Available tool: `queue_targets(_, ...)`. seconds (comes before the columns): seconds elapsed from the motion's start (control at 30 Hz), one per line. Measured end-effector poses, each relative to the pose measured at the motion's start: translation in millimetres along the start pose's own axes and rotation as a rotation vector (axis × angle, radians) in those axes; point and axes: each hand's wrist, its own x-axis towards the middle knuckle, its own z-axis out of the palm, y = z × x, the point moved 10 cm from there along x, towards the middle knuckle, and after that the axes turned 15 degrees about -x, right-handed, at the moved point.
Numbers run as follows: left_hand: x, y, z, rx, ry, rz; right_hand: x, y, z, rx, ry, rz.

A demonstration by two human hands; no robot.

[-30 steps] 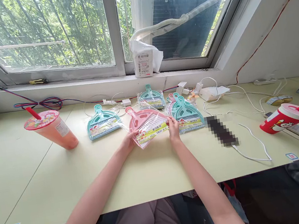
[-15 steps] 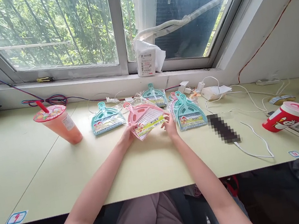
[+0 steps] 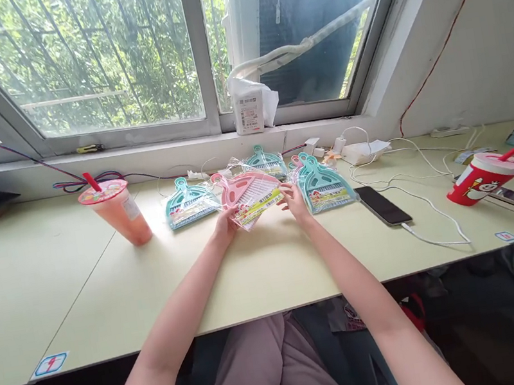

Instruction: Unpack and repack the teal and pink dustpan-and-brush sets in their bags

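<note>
Gripping one pink dustpan set point(image 3: 250, 197) with left hand point(image 3: 224, 225) and right hand point(image 3: 295, 202), amid three teal sets point(image 3: 323, 186), two cups point(image 3: 119, 212).

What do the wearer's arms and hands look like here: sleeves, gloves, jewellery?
Both arms are bare from the bottom frame edge to the fingertips: no sleeves in view. The left hand and right hand wear no gloves, and no watch, bracelet or ring is visible, though the fingers are too small to be sure about rings. No markings, straps or cables on either arm.
</note>
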Motion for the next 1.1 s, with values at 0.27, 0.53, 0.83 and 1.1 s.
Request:
queue_targets(0.27,6.2,-4.6,-0.4,-0.042,-0.056,-0.034,-6.5,-7.7,2.8,0.125,0.068,0.006)
queue_targets(0.53,0.8,-5.3,7.4,0.006,-0.099,-0.035,-4.4,-0.6,-11.3,0.085,0.184,0.028)
queue_targets(0.83,0.5,-5.0,7.2,0.011,-0.075,-0.033,-3.1,4.6,-23.6,0.076,0.258,0.064)
queue_targets(1.1,3.6,-4.6,3.9,-0.012,-0.104,-0.011,-3.7,27.1,-17.9,0.110,0.206,0.251)
